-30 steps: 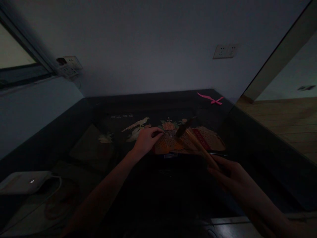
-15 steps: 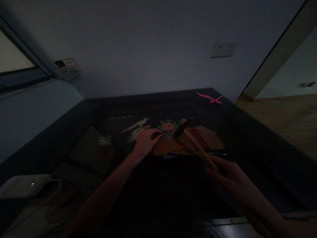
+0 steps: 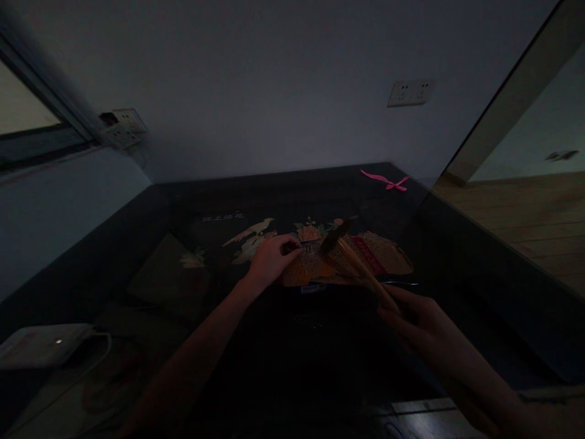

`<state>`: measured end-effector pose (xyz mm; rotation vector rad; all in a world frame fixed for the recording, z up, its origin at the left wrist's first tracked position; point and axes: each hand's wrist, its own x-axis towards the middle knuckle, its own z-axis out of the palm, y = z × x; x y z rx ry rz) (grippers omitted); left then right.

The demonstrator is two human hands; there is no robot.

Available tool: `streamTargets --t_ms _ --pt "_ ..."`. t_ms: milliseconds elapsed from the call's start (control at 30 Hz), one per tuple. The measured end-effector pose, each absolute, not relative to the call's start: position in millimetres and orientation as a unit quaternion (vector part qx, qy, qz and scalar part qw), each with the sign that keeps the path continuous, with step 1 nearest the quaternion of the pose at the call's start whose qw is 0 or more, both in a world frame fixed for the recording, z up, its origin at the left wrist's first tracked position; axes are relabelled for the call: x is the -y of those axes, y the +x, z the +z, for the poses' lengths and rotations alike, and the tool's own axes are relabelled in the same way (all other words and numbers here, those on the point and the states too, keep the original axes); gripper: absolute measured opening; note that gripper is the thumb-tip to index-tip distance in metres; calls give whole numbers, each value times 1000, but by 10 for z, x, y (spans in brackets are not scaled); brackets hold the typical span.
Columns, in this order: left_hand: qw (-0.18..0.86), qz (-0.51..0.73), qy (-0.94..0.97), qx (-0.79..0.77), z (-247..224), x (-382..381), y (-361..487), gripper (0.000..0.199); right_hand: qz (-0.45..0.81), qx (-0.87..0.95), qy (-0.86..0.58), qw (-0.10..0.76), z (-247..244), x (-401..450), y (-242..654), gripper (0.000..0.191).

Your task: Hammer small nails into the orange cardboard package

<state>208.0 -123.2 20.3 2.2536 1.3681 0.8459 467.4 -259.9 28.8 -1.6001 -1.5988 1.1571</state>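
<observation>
Pink ribbon (image 3: pixel 395 185) lies beyond the hammer (image 3: pixel 361 266), near the wall (image 3: pixel 274 91).

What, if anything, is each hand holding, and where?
Right hand grips the dark-headed, wooden-handled hammer by the handle's near end. Whether the left hand holds anything cannot be told.

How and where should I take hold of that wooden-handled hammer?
Probably best by the lower end of its wooden handle, coming from the near right, where the right hand grips it. The long, straight handle slants toward that side, while the dark head sits crosswise at the far end.
</observation>
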Motion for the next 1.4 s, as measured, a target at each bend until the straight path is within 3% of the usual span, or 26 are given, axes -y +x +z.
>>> streamTargets --t_ms 500,1067,1400 --pt "100 311 815 -478 193 1263 2148 5 438 595 -600 305 263 2619 4677 46" --pt "173 360 789 -466 54 1237 2145 8 436 593 -608 298 188 2610 4689 50" --pt "205 394 760 -474 8 1224 2138 7 396 629 -600 295 441 2592 4630 45"
